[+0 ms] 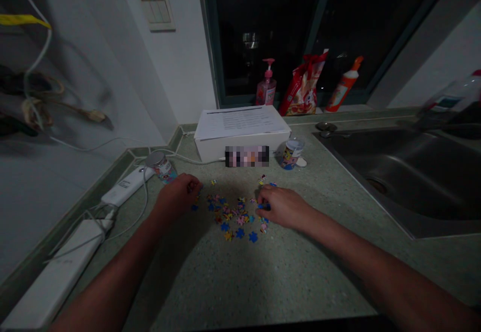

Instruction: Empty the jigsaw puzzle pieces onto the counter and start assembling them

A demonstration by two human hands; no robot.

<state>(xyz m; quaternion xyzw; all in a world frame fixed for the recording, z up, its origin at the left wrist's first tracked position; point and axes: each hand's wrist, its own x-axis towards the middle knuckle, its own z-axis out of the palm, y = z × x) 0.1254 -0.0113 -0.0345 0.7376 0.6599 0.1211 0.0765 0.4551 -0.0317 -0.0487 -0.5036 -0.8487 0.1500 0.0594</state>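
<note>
Small jigsaw puzzle pieces (pixel 239 233), blue, yellow and pink, lie loose in a patch on the counter between my hands. At the left edge of the patch, my left hand (pixel 181 192) is closed with its fingers curled; a bit of blue, seemingly a puzzle piece (pixel 201 186), shows at the fingertips. Over the right edge, my right hand (pixel 283 206) is bent low with thumb and fingers apart, and several pieces lie under and beside them. Behind the right hand stands a clear-topped tin (pixel 291 154) with a printed side. Another tin (pixel 161 167) with a metallic lid is behind the left hand.
A white box (pixel 210 146) with a printed sheet (pixel 244 120) on top stands at the back. A phone-like object (pixel 247 156), its face blurred, leans against it. White power strips (pixel 56 277) and cables run along the left. A sink (pixel 394 222) is on the right.
</note>
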